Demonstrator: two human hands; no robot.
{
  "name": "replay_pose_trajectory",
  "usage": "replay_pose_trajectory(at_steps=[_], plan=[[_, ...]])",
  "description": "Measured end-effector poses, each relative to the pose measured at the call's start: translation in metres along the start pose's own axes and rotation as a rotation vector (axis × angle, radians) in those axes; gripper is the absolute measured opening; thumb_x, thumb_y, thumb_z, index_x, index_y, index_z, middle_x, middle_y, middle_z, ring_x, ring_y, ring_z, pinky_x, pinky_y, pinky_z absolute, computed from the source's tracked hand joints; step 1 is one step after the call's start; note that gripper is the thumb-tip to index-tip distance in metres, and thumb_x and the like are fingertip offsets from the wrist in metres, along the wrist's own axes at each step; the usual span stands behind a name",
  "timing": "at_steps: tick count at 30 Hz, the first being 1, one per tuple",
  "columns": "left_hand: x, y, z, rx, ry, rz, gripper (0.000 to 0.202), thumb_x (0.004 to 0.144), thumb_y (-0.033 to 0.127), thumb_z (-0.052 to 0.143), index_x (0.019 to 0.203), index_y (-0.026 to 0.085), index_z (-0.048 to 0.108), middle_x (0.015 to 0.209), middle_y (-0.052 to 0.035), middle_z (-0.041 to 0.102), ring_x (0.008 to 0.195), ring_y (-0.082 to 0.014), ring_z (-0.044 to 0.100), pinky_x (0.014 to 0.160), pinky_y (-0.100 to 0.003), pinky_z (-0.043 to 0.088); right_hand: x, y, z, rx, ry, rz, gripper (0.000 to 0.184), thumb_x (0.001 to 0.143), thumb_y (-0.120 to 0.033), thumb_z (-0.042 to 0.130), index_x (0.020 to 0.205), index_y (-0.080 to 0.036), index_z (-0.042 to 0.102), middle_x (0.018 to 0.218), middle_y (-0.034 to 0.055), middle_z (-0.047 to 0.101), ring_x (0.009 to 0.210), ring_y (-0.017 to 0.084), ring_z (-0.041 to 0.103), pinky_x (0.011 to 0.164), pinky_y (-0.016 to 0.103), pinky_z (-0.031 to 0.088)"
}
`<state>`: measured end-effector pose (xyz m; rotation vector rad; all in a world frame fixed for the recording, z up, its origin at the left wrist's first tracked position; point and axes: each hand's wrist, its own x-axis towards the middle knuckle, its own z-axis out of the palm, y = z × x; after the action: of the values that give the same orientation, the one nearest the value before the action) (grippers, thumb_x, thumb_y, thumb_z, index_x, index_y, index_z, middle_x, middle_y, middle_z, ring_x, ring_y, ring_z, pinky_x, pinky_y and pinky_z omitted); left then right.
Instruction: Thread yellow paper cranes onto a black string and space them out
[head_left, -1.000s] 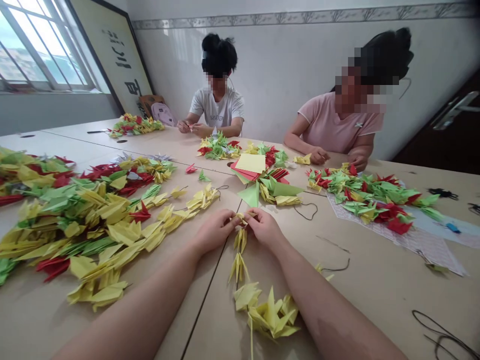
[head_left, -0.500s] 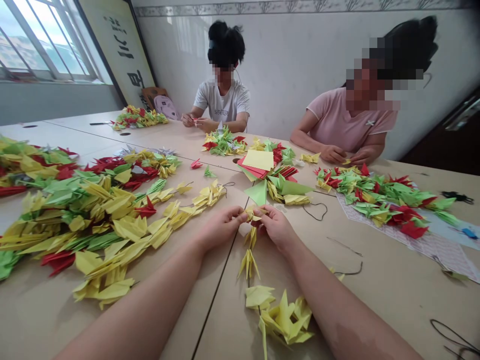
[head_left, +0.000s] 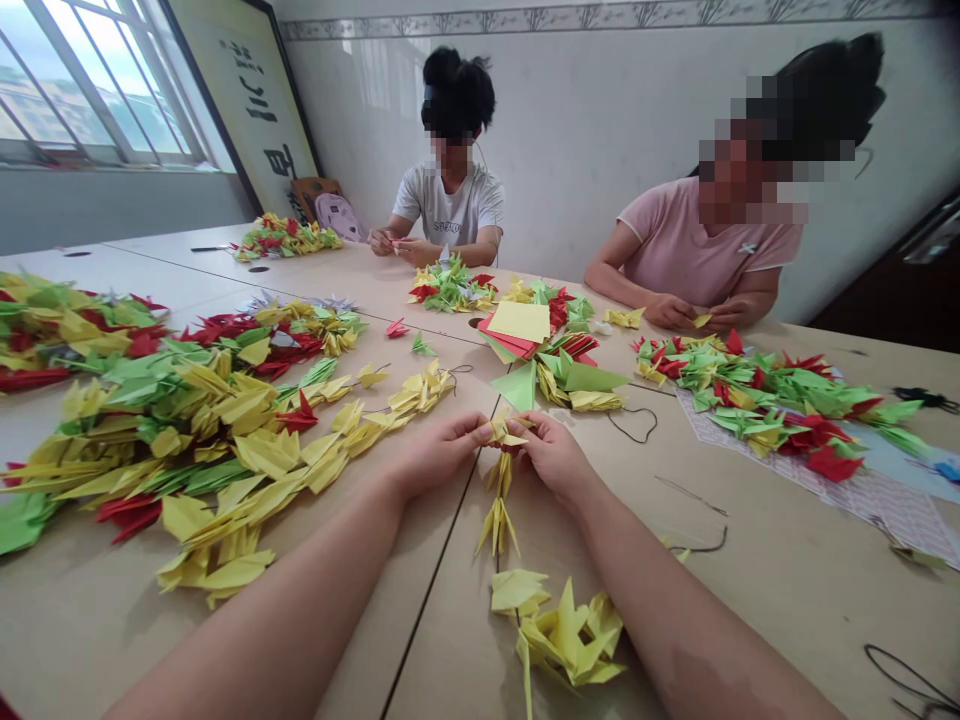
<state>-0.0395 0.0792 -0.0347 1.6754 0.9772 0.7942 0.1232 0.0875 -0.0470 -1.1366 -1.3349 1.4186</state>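
Note:
My left hand [head_left: 439, 452] and my right hand [head_left: 553, 452] meet at the middle of the table, both pinched on a yellow folded paper crane [head_left: 507, 431]. Below it a string of yellow cranes [head_left: 498, 515] hangs down toward me, ending in a bunch of yellow cranes [head_left: 564, 632] lying between my forearms. A green paper triangle [head_left: 517, 385] lies just beyond my fingers.
Big heaps of yellow, green and red cranes [head_left: 187, 420] cover the left of the table. A stack of square papers [head_left: 517, 325] lies at the centre. Two people sit opposite, folding paper. More cranes [head_left: 780, 405] lie at right, with loose black cords [head_left: 634, 425] nearby.
The camera view has shifted slightly; my hands stay together on the yellow crane, which now sits a little higher between my fingers.

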Motion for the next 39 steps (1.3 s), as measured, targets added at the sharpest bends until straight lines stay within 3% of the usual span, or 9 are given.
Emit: replay_pose_trajectory(at_steps=[10, 15, 18, 21, 25, 29, 32, 36, 39], plan=[[0.002, 0.001, 0.007, 0.136, 0.148, -0.106, 0.034, 0.081, 0.047, 0.04, 0.069, 0.017, 0.05, 0.058, 0.0052, 0.039, 0.056, -0.0098, 0.037, 0.054, -0.021, 0.032, -0.002, -0.021, -0.007, -0.027, 0.078, -0.007, 0.028, 0.066, -0.043, 0.06, 0.078, -0.018, 0.053, 0.075, 0.0002, 0.059, 0.066, 0.011, 0.054, 0.055, 0.023, 0.042], [0.004, -0.002, 0.009, 0.317, 0.223, -0.06, 0.032, 0.081, 0.043, 0.039, 0.067, 0.018, 0.051, 0.06, 0.0035, 0.045, 0.059, -0.0118, 0.043, 0.056, -0.023, 0.034, -0.033, -0.093, -0.029, -0.092, 0.138, -0.313, 0.018, 0.074, -0.036, 0.054, 0.084, -0.021, 0.056, 0.089, 0.0015, 0.059, 0.082, 0.013, 0.056, 0.073, 0.029, 0.045], [0.004, -0.003, 0.009, 0.433, 0.269, -0.052, 0.028, 0.081, 0.04, 0.04, 0.069, 0.018, 0.054, 0.066, 0.0015, 0.052, 0.067, -0.0142, 0.048, 0.062, -0.025, 0.035, -0.059, -0.113, -0.055, -0.313, 0.344, -0.538, 0.018, 0.076, -0.037, 0.054, 0.086, -0.023, 0.058, 0.092, 0.0024, 0.061, 0.09, 0.015, 0.056, 0.081, 0.031, 0.043], [0.004, -0.004, 0.008, 0.467, 0.29, -0.041, 0.028, 0.081, 0.038, 0.039, 0.07, 0.018, 0.055, 0.073, -0.0005, 0.056, 0.075, -0.0162, 0.05, 0.066, -0.026, 0.036, -0.083, -0.091, -0.084, -0.631, 0.451, -0.355, 0.027, 0.075, -0.045, 0.053, 0.088, -0.022, 0.06, 0.087, 0.0044, 0.063, 0.084, 0.02, 0.057, 0.076, 0.035, 0.045], [0.004, -0.006, 0.007, 0.463, 0.276, -0.033, 0.027, 0.08, 0.039, 0.04, 0.071, 0.018, 0.055, 0.074, -0.0007, 0.057, 0.075, -0.0166, 0.05, 0.066, -0.026, 0.035, -0.122, -0.034, -0.102, -0.925, 0.213, -0.055, 0.037, 0.079, -0.049, 0.044, 0.1, -0.023, 0.06, 0.1, 0.0071, 0.063, 0.09, 0.023, 0.058, 0.075, 0.035, 0.047], [0.002, -0.007, 0.007, 0.456, 0.267, -0.024, 0.027, 0.08, 0.039, 0.039, 0.071, 0.019, 0.055, 0.068, 0.0002, 0.055, 0.071, -0.016, 0.05, 0.064, -0.026, 0.034, -0.168, -0.008, -0.082, -0.95, 0.259, 0.0, 0.042, 0.081, -0.051, 0.038, 0.106, -0.023, 0.057, 0.098, 0.0072, 0.064, 0.09, 0.023, 0.059, 0.079, 0.034, 0.046], [0.001, -0.007, 0.007, 0.457, 0.267, -0.014, 0.028, 0.08, 0.039, 0.039, 0.068, 0.018, 0.054, 0.064, 0.0009, 0.053, 0.068, -0.0154, 0.049, 0.062, -0.025, 0.034, -0.191, -0.016, -0.059, -0.835, 0.104, 0.116, 0.045, 0.083, -0.053, 0.03, 0.107, -0.025, 0.057, 0.064, 0.0017, 0.061, 0.059, 0.018, 0.058, 0.056, 0.029, 0.047], [0.0, -0.007, 0.007, 0.469, 0.27, 0.004, 0.027, 0.08, 0.038, 0.04, 0.067, 0.018, 0.053, 0.064, 0.0007, 0.053, 0.067, -0.0152, 0.049, 0.061, -0.025, 0.034, -0.168, -0.036, -0.053, -0.722, -0.049, 0.082, 0.038, 0.083, -0.049, 0.037, 0.095, -0.023, 0.061, 0.067, 0.0018, 0.061, 0.056, 0.015, 0.055, 0.053, 0.026, 0.044], [0.0, -0.007, 0.008, 0.491, 0.283, 0.016, 0.026, 0.081, 0.037, 0.041, 0.068, 0.018, 0.053, 0.066, 0.0001, 0.054, 0.069, -0.0155, 0.049, 0.063, -0.026, 0.034, -0.111, -0.034, -0.056, -0.67, 0.184, -0.121, 0.035, 0.08, -0.048, 0.043, 0.083, -0.019, 0.062, 0.059, 0.0005, 0.054, 0.054, 0.013, 0.05, 0.053, 0.026, 0.041]])
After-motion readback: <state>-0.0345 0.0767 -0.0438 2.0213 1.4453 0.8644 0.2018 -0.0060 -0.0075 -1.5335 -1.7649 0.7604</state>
